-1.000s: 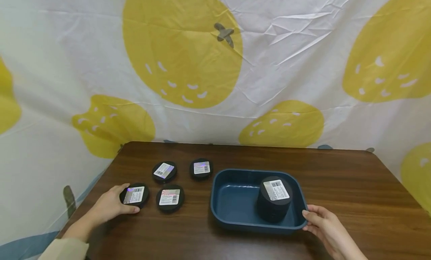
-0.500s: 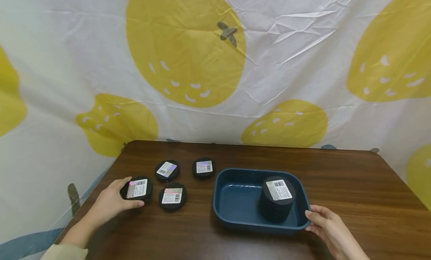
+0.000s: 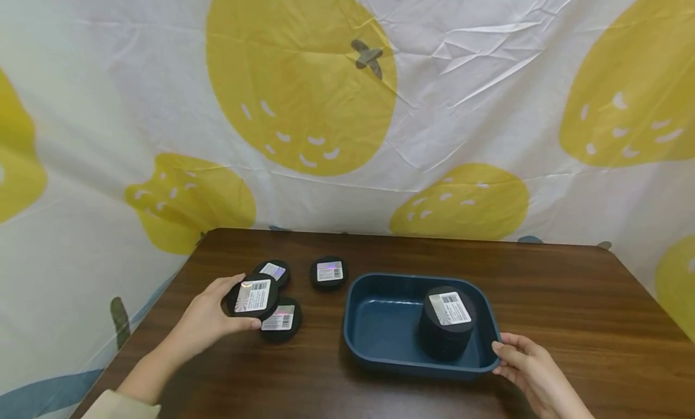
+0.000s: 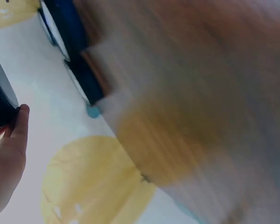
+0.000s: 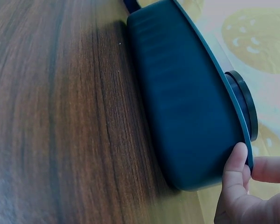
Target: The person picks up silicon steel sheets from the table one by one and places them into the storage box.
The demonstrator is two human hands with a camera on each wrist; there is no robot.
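My left hand (image 3: pixel 208 319) grips a flat black disc (image 3: pixel 252 296) by its sides, thumb at the near edge. The disc bears a silver-and-white barcode label and is held above the table; its black side (image 4: pixel 1 95) shows at the left edge of the left wrist view. It partly covers two similar discs, a far one (image 3: pixel 279 270) and a near one (image 3: pixel 290 327). My right hand (image 3: pixel 525 368) pinches the right rim of a blue rectangular tray (image 3: pixel 374 328), thumb on the outside in the right wrist view. Inside the tray's right half stands a stack of black discs (image 3: pixel 446 328).
Another labelled black disc (image 3: pixel 329 272) lies behind the tray's left corner. Everything rests on a dark brown wooden table (image 3: pixel 575 304). A white curtain (image 3: pixel 461 93) with yellow fruit prints hangs close behind the table's back edge.
My left hand has lifted the disc from the table's left side and carried it right, over the two neighbouring discs. The right hand keeps its hold on the tray, which stays put.
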